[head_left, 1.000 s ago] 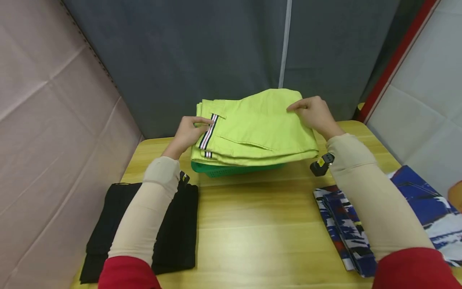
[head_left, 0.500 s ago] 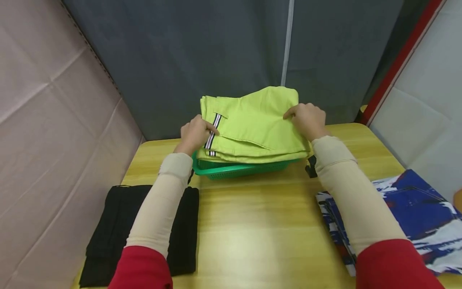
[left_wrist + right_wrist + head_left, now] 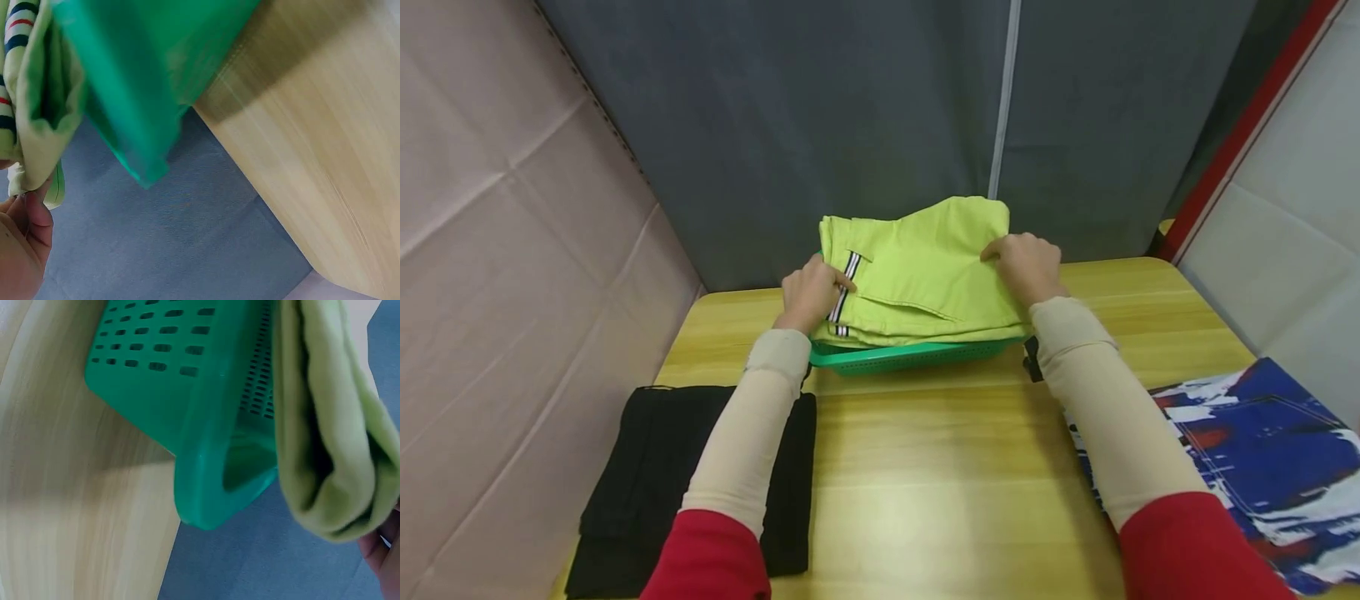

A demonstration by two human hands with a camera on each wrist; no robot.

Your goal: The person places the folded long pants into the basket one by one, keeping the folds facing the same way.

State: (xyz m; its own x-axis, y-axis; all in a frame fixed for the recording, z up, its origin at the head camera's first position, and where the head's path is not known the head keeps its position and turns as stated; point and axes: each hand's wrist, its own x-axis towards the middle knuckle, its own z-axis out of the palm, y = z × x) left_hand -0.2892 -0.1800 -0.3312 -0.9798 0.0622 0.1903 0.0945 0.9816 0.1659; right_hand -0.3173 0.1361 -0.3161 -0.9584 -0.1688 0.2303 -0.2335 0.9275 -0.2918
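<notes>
Folded lime-yellow pants (image 3: 925, 262) with a striped band lie at the mouth of a green plastic basket (image 3: 910, 358), overlapping its rim in the head view. My left hand (image 3: 808, 293) grips their left edge by the striped band; in the left wrist view its thumb and fingers pinch the cloth (image 3: 44, 119). At the opposite edge my right hand (image 3: 1026, 265) holds the fold, index finger on top. From the right wrist, the rolled layers of the pants (image 3: 331, 437) hang beside the perforated basket wall (image 3: 144, 375), and most of that hand is cut off.
Folded black clothing (image 3: 655, 467) lies at the left on the wooden table (image 3: 925, 483), partly under my left arm. A blue, white and red patterned garment (image 3: 1277, 450) lies at the right. A grey curtain (image 3: 812, 108) hangs behind the basket.
Both hands have brought the pants down and slightly inward onto the basket, and more of its front rim shows. My left index finger now lies over the striped band.
</notes>
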